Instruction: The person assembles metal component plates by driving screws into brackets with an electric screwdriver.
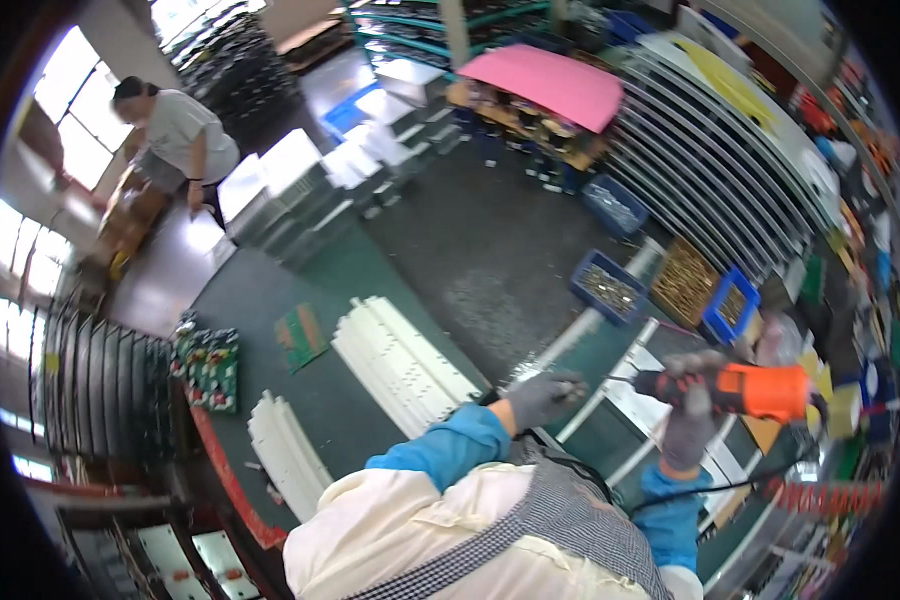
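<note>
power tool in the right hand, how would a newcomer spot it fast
Start at the green surface on the right, then find the grey-gloved right hand above it. That hand grips the power tool, its dark nose pointing left. Its bright orange body sets it apart from the blue bins beyond.

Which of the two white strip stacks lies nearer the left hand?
The wider stack, whose near end lies close to the left hand; the narrower stack lies farther left.
</note>
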Demonstrator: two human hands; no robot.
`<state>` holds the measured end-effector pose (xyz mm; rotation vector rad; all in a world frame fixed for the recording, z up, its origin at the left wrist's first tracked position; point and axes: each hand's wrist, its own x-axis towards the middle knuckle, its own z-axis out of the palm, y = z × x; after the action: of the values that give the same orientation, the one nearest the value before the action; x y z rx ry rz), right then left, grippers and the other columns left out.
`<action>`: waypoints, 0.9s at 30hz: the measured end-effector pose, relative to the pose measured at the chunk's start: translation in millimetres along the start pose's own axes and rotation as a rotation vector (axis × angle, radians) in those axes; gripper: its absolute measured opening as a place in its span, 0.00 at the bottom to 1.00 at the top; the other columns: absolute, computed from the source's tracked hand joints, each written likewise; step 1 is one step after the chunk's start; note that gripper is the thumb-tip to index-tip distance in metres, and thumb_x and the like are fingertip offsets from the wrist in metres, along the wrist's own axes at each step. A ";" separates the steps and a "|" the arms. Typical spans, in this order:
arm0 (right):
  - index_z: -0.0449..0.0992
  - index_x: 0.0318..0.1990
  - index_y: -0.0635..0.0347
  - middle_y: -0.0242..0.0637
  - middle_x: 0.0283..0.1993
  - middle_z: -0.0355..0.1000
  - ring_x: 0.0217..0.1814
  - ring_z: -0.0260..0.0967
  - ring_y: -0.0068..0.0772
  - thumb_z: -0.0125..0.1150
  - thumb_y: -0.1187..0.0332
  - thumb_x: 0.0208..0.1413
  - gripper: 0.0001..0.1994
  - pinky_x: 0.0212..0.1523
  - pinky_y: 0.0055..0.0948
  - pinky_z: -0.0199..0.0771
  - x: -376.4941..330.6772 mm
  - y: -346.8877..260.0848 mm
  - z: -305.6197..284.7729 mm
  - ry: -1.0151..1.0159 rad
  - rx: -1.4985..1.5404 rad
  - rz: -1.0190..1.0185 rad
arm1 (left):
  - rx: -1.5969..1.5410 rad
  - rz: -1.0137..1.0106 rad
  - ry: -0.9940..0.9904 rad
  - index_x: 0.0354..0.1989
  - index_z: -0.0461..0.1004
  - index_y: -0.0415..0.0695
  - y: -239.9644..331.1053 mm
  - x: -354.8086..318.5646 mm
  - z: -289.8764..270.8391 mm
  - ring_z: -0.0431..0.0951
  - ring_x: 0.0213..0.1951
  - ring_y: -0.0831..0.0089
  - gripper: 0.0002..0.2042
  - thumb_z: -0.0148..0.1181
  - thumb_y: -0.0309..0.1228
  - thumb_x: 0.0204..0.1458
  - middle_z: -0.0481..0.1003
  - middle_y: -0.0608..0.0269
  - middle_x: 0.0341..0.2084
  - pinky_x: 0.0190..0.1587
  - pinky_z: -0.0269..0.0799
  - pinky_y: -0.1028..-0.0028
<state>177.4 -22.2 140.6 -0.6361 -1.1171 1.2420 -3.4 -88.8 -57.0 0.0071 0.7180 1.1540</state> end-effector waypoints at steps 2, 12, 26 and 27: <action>0.67 0.54 0.64 0.37 0.41 0.69 0.43 0.70 0.32 0.61 0.67 0.56 0.20 0.54 0.41 0.72 3.4 -6.5 3.1 -0.067 0.023 -0.017 | -0.051 0.000 -0.049 0.62 0.63 0.32 -1.2 -1.0 12.5 0.72 0.41 0.74 0.19 0.43 0.21 0.63 0.72 0.54 0.47 0.43 0.72 0.79; 0.54 0.65 0.62 0.39 0.41 0.71 0.39 0.74 0.32 0.62 0.71 0.53 0.33 0.47 0.40 0.79 -7.9 3.3 -5.7 0.180 0.016 0.044 | 0.231 -0.037 -0.184 0.60 0.65 0.39 2.0 -22.5 30.7 0.68 0.32 0.84 0.17 0.49 0.32 0.65 0.72 0.65 0.39 0.31 0.64 0.84; 0.57 0.63 0.61 0.39 0.37 0.70 0.38 0.72 0.35 0.59 0.69 0.58 0.27 0.48 0.47 0.77 -3.9 7.2 -31.1 0.363 0.214 0.112 | 0.684 0.049 -0.123 0.56 0.71 0.36 19.7 -37.6 48.1 0.66 0.27 0.87 0.22 0.52 0.43 0.64 0.73 0.70 0.34 0.29 0.61 0.86; 0.57 0.62 0.61 0.40 0.37 0.70 0.38 0.72 0.35 0.59 0.69 0.58 0.26 0.47 0.48 0.76 -3.0 9.7 -34.9 0.351 0.274 0.090 | 0.658 0.073 -0.141 0.56 0.71 0.37 19.6 -37.7 49.2 0.66 0.28 0.88 0.22 0.52 0.44 0.64 0.73 0.70 0.33 0.29 0.62 0.86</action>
<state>205.4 -16.3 118.2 -0.6681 -0.6206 1.2731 -2.0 -94.6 7.7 0.6656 0.9474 0.9311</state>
